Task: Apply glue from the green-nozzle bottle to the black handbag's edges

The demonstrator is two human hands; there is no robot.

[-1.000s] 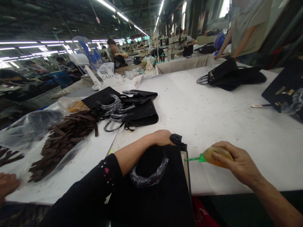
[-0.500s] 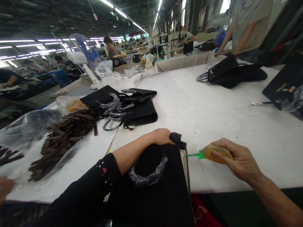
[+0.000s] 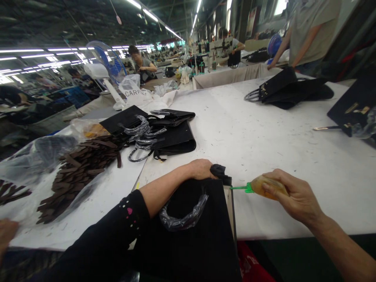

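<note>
A black handbag (image 3: 190,250) stands at the table's front edge, its handle (image 3: 183,221) wrapped in clear plastic. My left hand (image 3: 201,169) reaches over the top and is closed on the bag's far upper edge; its fingertips are hidden. Beside that hand a black flap or strap end (image 3: 219,172) sticks out. To the right, my right hand (image 3: 290,192) grips a soft squeeze bottle (image 3: 267,187) of amber liquid. Its thin green nozzle (image 3: 241,188) points left, the tip at the pale open side edge (image 3: 229,201) of the bag.
Several black bags (image 3: 173,137) with wrapped handles lie at mid-left, beside a pile of brown strips (image 3: 79,172) on plastic. More black bags (image 3: 282,90) are at the far right, near a thin pointed tool (image 3: 326,128). Another person's hand (image 3: 7,233) shows at the left edge.
My right hand and the squeeze bottle have moved up slightly, with the nozzle tip higher along the bag's side edge. The left hand and the bag have stayed put.
</note>
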